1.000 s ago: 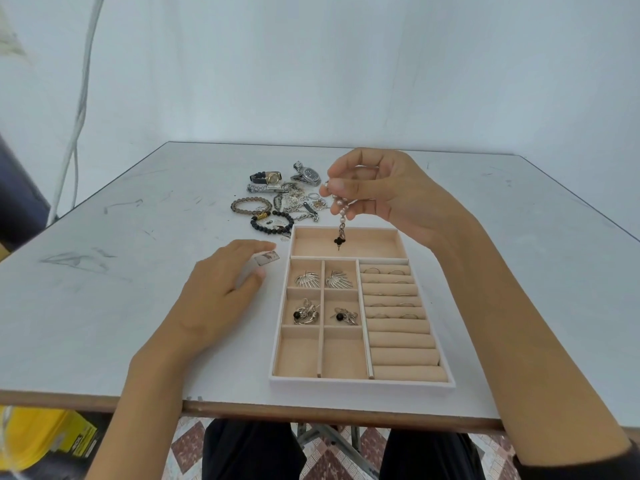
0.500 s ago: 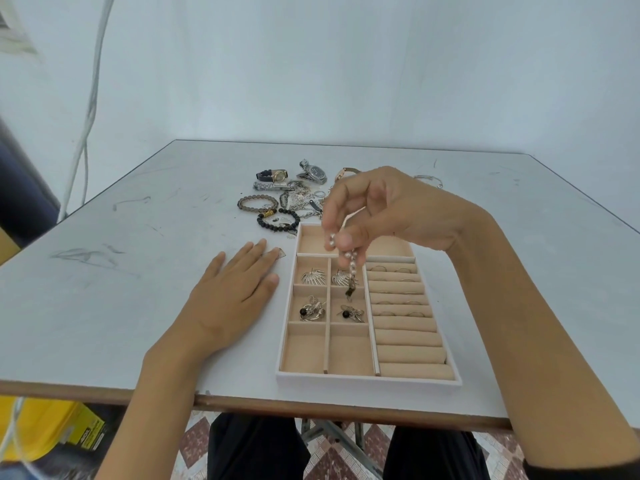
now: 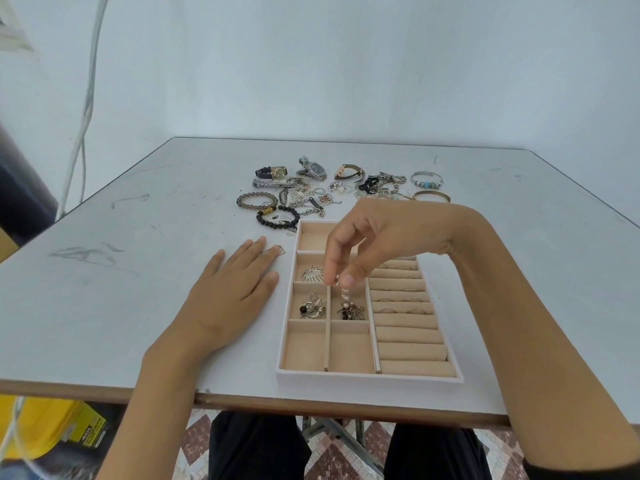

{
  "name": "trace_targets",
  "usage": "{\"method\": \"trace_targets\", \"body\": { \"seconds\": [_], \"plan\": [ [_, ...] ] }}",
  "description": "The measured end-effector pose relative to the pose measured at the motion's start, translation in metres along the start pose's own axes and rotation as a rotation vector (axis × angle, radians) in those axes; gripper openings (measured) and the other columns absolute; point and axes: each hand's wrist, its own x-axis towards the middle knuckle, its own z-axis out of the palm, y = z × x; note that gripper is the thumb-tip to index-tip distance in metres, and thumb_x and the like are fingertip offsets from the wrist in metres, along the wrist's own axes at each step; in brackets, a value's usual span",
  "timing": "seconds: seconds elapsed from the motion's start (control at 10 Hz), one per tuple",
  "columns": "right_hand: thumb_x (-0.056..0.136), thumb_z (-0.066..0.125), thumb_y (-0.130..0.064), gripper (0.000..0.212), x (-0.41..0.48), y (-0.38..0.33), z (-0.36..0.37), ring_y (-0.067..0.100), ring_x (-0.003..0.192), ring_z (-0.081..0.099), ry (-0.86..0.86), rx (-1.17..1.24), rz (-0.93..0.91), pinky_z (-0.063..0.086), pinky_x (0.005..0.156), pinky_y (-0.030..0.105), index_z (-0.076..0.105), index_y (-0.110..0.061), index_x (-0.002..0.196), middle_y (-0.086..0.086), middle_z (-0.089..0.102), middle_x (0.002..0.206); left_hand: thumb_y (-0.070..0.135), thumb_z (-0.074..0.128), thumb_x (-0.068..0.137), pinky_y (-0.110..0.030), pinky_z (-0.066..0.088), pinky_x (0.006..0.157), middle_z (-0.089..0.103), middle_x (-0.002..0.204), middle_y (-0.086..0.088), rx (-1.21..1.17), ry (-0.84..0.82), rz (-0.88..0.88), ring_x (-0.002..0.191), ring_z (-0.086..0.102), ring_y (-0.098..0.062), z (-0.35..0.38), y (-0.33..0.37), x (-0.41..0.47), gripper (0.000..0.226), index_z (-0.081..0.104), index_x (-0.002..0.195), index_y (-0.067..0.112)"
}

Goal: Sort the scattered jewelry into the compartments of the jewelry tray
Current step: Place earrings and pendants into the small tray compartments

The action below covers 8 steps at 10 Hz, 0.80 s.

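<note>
A beige jewelry tray (image 3: 367,377) with small square compartments and ring rolls lies near the table's front edge. My right hand (image 3: 367,244) hovers over it and pinches a pearl drop earring (image 3: 344,296), which hangs into the middle right compartment onto another earring (image 3: 352,312). A silver earring (image 3: 311,308) sits in the compartment to its left, a fan-shaped one (image 3: 312,273) above that. My left hand (image 3: 232,292) rests flat on the table left of the tray. Scattered jewelry (image 3: 311,197) lies behind the tray.
Watches (image 3: 313,169), bead bracelets (image 3: 257,199) and bangles (image 3: 427,181) spread across the far middle of the grey table (image 3: 104,289). A small tag (image 3: 281,250) lies at my left fingertips. A yellow box (image 3: 52,424) sits on the floor below left.
My right hand carried the pearl earring from above the tray's top compartment down toward me, lowering it into the middle right compartment. My left hand flattened on the table.
</note>
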Motion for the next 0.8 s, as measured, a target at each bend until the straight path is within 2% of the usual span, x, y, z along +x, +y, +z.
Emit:
{"method": "trace_targets", "body": {
  "seconds": [0.1,0.2,0.3,0.4,0.5,0.6,0.7,0.8],
  "plan": [
    [0.079,0.075,-0.008,0.017,0.0016,0.0011,0.0000,0.005,0.075,0.061,0.013,-0.019,0.012,0.047,0.068,0.020,0.073,-0.008,0.096,0.006,0.072,0.086,0.054,0.004,0.084,-0.029,-0.008,0.119,0.001,0.158,0.018,-0.004,-0.001,0.002,0.144,-0.006,0.004,0.0003,-0.0006,0.0002,0.069,0.012,0.150,0.037],
    [0.079,0.074,-0.005,0.016,0.0025,0.0043,-0.0006,0.014,0.075,0.061,-0.012,-0.016,0.045,0.047,0.064,0.022,0.072,-0.005,0.095,0.012,0.072,0.085,0.054,0.004,0.084,-0.029,-0.008,0.119,0.002,0.158,0.018,-0.006,0.001,0.005,0.144,-0.005,0.004,0.0005,-0.0010,0.0001,0.069,0.012,0.150,0.038],
    [0.081,0.072,0.000,0.015,0.0029,0.0060,-0.0008,0.014,0.069,0.066,-0.051,0.008,0.080,0.052,0.061,0.018,0.070,0.001,0.096,0.014,0.072,0.078,0.054,0.005,0.084,-0.028,-0.008,0.119,0.002,0.158,0.019,-0.012,0.002,-0.001,0.144,-0.006,0.005,0.0000,-0.0002,-0.0010,0.069,0.013,0.150,0.038],
    [0.080,0.072,0.001,0.015,0.0027,0.0041,0.0001,0.007,0.059,0.064,-0.060,-0.005,0.105,0.049,0.057,0.016,0.070,0.002,0.095,0.008,0.072,0.070,0.054,0.005,0.084,-0.028,-0.008,0.119,0.001,0.158,0.019,-0.011,0.001,-0.001,0.143,-0.006,0.005,-0.0006,0.0006,-0.0012,0.069,0.012,0.150,0.038],
    [0.077,0.076,-0.006,0.014,0.0027,0.0021,0.0013,0.005,0.053,0.058,-0.044,-0.055,0.110,0.039,0.052,0.016,0.074,-0.004,0.091,0.008,0.072,0.068,0.054,0.005,0.085,-0.027,-0.009,0.118,0.001,0.158,0.018,-0.007,0.000,-0.002,0.143,-0.006,0.005,-0.0007,0.0004,-0.0009,0.067,0.012,0.150,0.038],
    [0.075,0.079,-0.011,0.014,0.0039,0.0029,0.0022,0.008,0.055,0.053,-0.034,-0.092,0.108,0.035,0.055,0.019,0.076,-0.011,0.088,0.005,0.071,0.064,0.053,0.007,0.092,-0.026,-0.009,0.118,0.002,0.158,0.018,-0.007,0.001,-0.002,0.143,-0.006,0.005,-0.0007,0.0005,-0.0012,0.060,0.012,0.150,0.038],
    [0.074,0.080,-0.009,0.016,0.0037,0.0027,0.0026,0.011,0.053,0.051,-0.063,-0.095,0.132,0.038,0.058,0.021,0.076,-0.009,0.090,-0.007,0.069,0.060,0.054,0.005,0.085,-0.026,-0.009,0.118,0.001,0.158,0.019,-0.016,-0.001,0.000,0.143,-0.006,0.005,-0.0010,0.0006,-0.0021,0.067,0.012,0.150,0.038],
    [0.074,0.079,-0.005,0.017,0.0051,0.0028,0.0039,0.010,0.047,0.049,-0.090,-0.085,0.164,0.038,0.052,0.022,0.073,-0.005,0.089,0.004,0.072,0.071,0.054,0.006,0.089,-0.025,-0.010,0.118,0.001,0.158,0.019,-0.010,-0.003,0.001,0.143,-0.006,0.005,-0.0009,0.0004,-0.0016,0.064,0.012,0.150,0.038]
  ]
}}
